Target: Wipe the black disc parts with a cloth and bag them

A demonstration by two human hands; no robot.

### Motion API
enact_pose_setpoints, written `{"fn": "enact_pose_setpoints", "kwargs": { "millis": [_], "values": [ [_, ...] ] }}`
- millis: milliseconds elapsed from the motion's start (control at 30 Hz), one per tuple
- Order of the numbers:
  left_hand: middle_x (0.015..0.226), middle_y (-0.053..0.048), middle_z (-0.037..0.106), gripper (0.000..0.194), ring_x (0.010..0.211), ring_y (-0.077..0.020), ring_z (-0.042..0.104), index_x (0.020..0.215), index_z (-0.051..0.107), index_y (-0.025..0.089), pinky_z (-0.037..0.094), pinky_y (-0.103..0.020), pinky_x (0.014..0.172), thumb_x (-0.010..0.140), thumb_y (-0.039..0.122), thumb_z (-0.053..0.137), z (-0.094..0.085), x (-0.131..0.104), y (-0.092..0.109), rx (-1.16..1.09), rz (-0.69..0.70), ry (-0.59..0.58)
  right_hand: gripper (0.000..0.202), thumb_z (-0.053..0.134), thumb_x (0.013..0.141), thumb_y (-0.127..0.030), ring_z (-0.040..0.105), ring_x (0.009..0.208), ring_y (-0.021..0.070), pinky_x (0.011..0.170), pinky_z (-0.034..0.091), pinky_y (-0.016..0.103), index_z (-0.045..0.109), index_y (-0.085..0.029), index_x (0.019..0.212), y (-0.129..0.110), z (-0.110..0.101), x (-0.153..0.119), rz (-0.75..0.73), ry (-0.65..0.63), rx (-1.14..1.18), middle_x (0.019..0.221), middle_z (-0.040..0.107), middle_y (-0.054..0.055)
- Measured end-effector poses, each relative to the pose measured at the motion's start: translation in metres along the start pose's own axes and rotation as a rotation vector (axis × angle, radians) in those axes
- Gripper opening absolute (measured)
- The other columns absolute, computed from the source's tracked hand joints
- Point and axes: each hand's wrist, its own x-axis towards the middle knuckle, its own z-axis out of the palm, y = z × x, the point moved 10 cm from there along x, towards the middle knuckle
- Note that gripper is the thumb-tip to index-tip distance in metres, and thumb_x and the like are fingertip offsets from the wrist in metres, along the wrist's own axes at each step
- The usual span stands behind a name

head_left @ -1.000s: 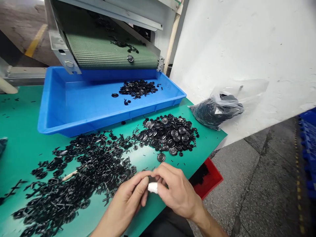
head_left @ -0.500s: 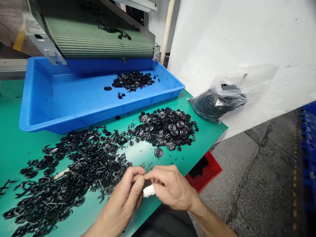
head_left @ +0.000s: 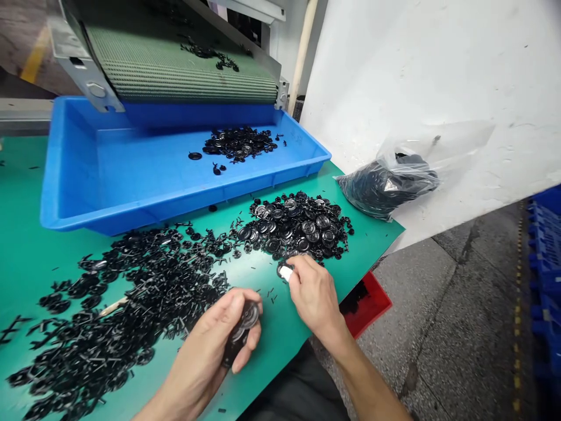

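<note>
Black round discs (head_left: 245, 321) sit cupped in my left hand (head_left: 214, 330), its thumb and fingers curled around them over the front of the green table. My right hand (head_left: 313, 289), with a white wrapping (head_left: 286, 273) on one finger, reaches to the near edge of a pile of black discs (head_left: 298, 225). Its fingertips are closed on a black disc (head_left: 280, 268), partly hidden behind them. To the left spreads a larger heap of small black branched parts (head_left: 162, 286), with a pale wooden stick (head_left: 113, 306) lying among them.
Under the green conveyor belt (head_left: 188, 76) stands a blue tray (head_left: 184, 202) holding more black parts. A clear bag (head_left: 388, 181) of black pieces lies at the table's right corner. A red bin (head_left: 372, 304) stands below the table edge, with blue crates (head_left: 546, 251) far right.
My hands have parted. The right one has moved forward to the disc pile and closed on a disc. My left hand has turned, and the discs in it now show.
</note>
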Motion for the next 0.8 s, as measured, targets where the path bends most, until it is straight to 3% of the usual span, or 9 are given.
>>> {"fn": "enact_pose_setpoints", "kwargs": {
  "millis": [133, 267, 400, 500, 667, 800],
  "values": [
    [0.079, -0.002, 0.066, 0.033, 0.039, -0.0039, 0.038, 0.086, 0.061, 0.020, 0.026, -0.016, 0.034, 0.081, 0.052, 0.064, 0.006, 0.002, -0.004, -0.101, -0.071, -0.070, 0.022, 0.044, 0.082, -0.005, 0.057, 0.074, 0.0158, 0.069, 0.042, 0.026, 0.061, -0.020, 0.081, -0.002, -0.002, -0.004, -0.006, 0.054, 0.143, 0.087, 0.062, 0.003],
    [0.067, 0.002, 0.059, 0.032, 0.038, -0.0016, 0.027, 0.084, 0.061, 0.020, 0.019, -0.014, 0.034, 0.078, 0.050, 0.068, 0.008, 0.000, -0.008, 0.022, -0.095, 0.006, 0.017, 0.046, 0.084, -0.007, 0.060, 0.077, 0.0148, 0.072, 0.046, 0.024, 0.058, -0.019, 0.081, -0.016, -0.006, -0.018, -0.038, 0.058, 0.373, 0.085, 0.064, 0.003],
    [0.051, 0.008, 0.043, 0.039, 0.042, -0.0052, 0.026, 0.091, 0.060, 0.022, 0.017, -0.012, 0.039, 0.078, 0.059, 0.064, 0.006, -0.006, -0.003, 0.112, -0.039, 0.130, 0.019, 0.051, 0.083, -0.010, 0.059, 0.069, 0.0128, 0.067, 0.047, 0.022, 0.062, -0.017, 0.096, -0.038, -0.002, -0.030, -0.079, -0.041, 0.527, 0.079, 0.064, 0.001],
    [0.059, 0.007, 0.044, 0.041, 0.049, -0.0069, 0.032, 0.082, 0.058, 0.022, 0.024, -0.013, 0.042, 0.073, 0.061, 0.068, 0.002, -0.008, -0.003, 0.161, -0.010, 0.169, 0.032, 0.050, 0.081, -0.007, 0.057, 0.070, 0.0122, 0.068, 0.047, 0.021, 0.064, -0.018, 0.107, -0.052, 0.001, -0.033, -0.181, -0.172, 0.541, 0.082, 0.063, 0.001],
    [0.054, 0.007, 0.036, 0.047, 0.049, -0.0082, 0.030, 0.065, 0.050, 0.020, 0.026, -0.014, 0.044, 0.079, 0.063, 0.059, 0.000, -0.004, -0.009, 0.332, 0.005, 0.103, 0.026, 0.052, 0.079, -0.006, 0.057, 0.066, 0.0110, 0.062, 0.044, 0.019, 0.068, -0.019, 0.095, -0.044, 0.012, -0.029, -0.171, -0.319, 0.560, 0.075, 0.064, -0.001],
    [0.057, 0.006, 0.044, 0.045, 0.048, -0.0088, 0.031, 0.067, 0.049, 0.021, 0.023, -0.016, 0.042, 0.077, 0.063, 0.062, -0.001, -0.002, -0.011, 0.308, -0.022, 0.101, 0.020, 0.052, 0.082, -0.007, 0.059, 0.060, 0.0094, 0.058, 0.043, 0.017, 0.066, -0.020, 0.085, -0.040, 0.021, -0.024, -0.074, -0.334, 0.624, 0.067, 0.066, -0.005]
  ]
}}
